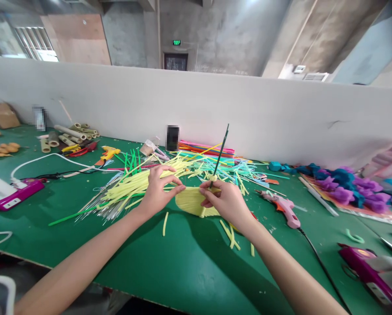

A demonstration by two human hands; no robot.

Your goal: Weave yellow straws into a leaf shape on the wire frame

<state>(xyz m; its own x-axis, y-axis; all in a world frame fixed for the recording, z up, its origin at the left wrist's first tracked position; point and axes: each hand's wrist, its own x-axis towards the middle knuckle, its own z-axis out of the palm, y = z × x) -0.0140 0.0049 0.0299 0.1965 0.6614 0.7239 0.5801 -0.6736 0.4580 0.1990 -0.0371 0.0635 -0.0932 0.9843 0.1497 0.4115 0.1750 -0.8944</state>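
A fan-shaped yellow pipe-cleaner piece (189, 202) is held above the table's near middle. My right hand (227, 201) pinches it by its right part, where a dark green stem (221, 151) rises at a slant from a small yellow tuft. My fingers cover the join. At the piece's upper left edge, my left hand (161, 190) has thumb and index finger closed together in a pinch. The bit between those fingertips is mostly hidden. Loose yellow pipe cleaners (130, 188) are heaped behind my left hand. Short yellow offcuts (230, 236) lie below my right hand.
A pink glue gun (286, 208) with a black cord lies to the right, a yellow glue gun (109, 153) at back left. Purple power strips (19, 192) sit at both sides. Purple and blue pieces (349, 186) are piled right. A white partition (196, 105) bounds the green table (150, 267).
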